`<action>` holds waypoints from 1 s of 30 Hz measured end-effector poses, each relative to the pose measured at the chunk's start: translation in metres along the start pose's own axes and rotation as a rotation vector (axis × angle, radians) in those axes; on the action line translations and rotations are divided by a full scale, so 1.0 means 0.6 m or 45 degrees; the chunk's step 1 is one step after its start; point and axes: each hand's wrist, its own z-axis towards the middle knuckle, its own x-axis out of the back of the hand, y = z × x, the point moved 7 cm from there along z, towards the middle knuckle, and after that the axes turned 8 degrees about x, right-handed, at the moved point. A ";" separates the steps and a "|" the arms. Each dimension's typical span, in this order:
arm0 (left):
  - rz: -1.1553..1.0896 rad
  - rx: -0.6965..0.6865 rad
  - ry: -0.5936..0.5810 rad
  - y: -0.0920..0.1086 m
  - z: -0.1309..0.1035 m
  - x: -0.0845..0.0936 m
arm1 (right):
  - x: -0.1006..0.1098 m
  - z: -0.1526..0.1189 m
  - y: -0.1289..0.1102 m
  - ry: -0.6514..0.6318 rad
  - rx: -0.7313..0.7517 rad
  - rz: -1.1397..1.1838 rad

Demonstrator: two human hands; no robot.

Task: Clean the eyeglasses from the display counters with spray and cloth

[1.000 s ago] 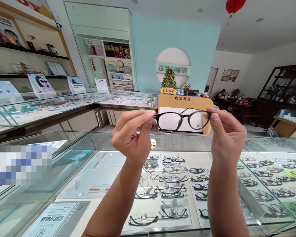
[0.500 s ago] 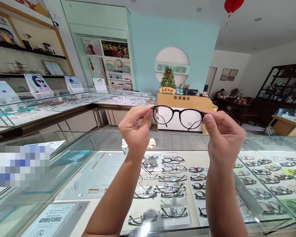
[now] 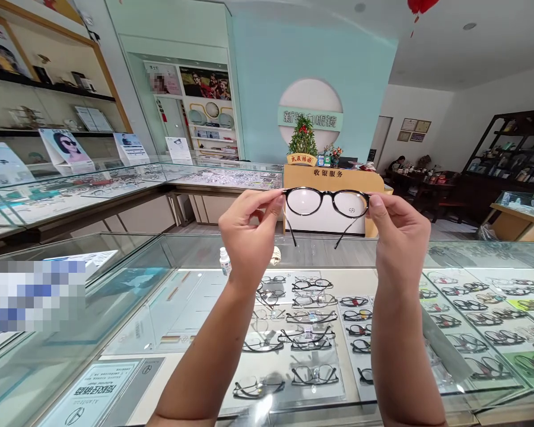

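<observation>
A pair of black-rimmed eyeglasses [image 3: 327,192] is held up in the air between my two hands, its front facing me level and its temples hanging down behind the lenses. My left hand [image 3: 251,228] pinches the left hinge corner between thumb and fingers. On the other side my right hand [image 3: 399,228] has the right hinge corner in the same kind of pinch. A small printed mark shows on the right lens. Below my forearms, rows of eyeglasses [image 3: 314,375] lie inside the glass display case [image 3: 231,409].
On the case stand a small white bottle [image 3: 225,261] and a pale cloth [image 3: 275,255]. A printed sign [image 3: 93,388] lies at lower left. Beyond are another glass counter [image 3: 129,185], a wooden cashier desk [image 3: 329,178] with a plant [image 3: 302,136], and a person [image 3: 399,164] seated far back.
The eyeglasses have tilted, so their temples now hang lower and show below the rims. My hands have come slightly closer together.
</observation>
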 end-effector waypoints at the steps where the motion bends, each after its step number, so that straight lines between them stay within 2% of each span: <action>1: 0.061 -0.069 0.020 0.013 -0.005 0.001 | -0.001 0.003 0.013 -0.015 -0.039 0.037; 5: 0.221 -0.270 0.028 0.050 -0.022 -0.003 | -0.007 0.011 0.066 -0.079 -0.191 0.217; 10: 0.266 -0.312 0.044 0.053 -0.024 -0.005 | -0.010 0.013 0.081 -0.087 -0.203 0.257; 14: 0.168 -0.179 0.017 0.022 -0.014 -0.008 | -0.007 0.010 0.061 -0.049 -0.164 0.218; 18: 0.079 0.000 -0.017 -0.020 -0.003 -0.008 | -0.005 0.000 0.014 -0.024 -0.067 0.068; 21: 0.080 -0.022 -0.038 -0.029 -0.003 0.003 | -0.008 -0.009 -0.025 -0.061 0.019 0.017; 24: 0.145 -0.108 -0.056 -0.023 -0.015 0.021 | -0.012 -0.021 -0.039 -0.142 0.055 0.029; 27: 0.296 -0.286 0.003 -0.015 -0.043 0.039 | -0.014 -0.042 -0.012 -0.207 -0.010 0.059; 30: 0.432 -0.475 0.039 -0.025 -0.081 0.045 | -0.013 -0.079 0.050 -0.228 -0.222 0.101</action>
